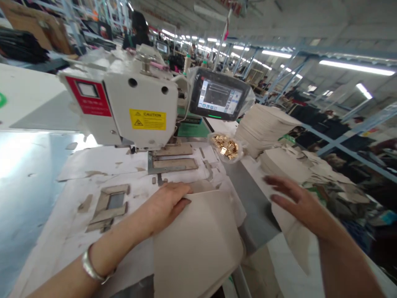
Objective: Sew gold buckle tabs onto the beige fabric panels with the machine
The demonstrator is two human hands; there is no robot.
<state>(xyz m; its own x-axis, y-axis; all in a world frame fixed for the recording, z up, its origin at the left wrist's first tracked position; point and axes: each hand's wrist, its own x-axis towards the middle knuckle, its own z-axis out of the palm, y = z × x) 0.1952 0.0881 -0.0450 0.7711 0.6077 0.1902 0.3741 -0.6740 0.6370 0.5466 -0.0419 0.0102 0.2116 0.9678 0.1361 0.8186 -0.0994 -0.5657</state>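
Observation:
My left hand (170,205), a silver bangle at its wrist, grips the top left edge of a beige panel (198,244) with rounded corners, thumb on top. The panel seems to lie on at least one similar piece at the front edge of the work surface. On the right, my right hand (288,198) has its fingers apart and holds nothing. It is over a pale piece that hangs near the table edge. Ahead stands a white sewing machine (142,103) with a metal frame (173,164) below its head.
A clear bowl of gold metal parts (226,147) sits beneath a lit screen (218,95). Stacks of beige panels (263,124) stand at the right. A small frame-like fixture (108,205) lies on the left of the white sheet. Racks and people are behind.

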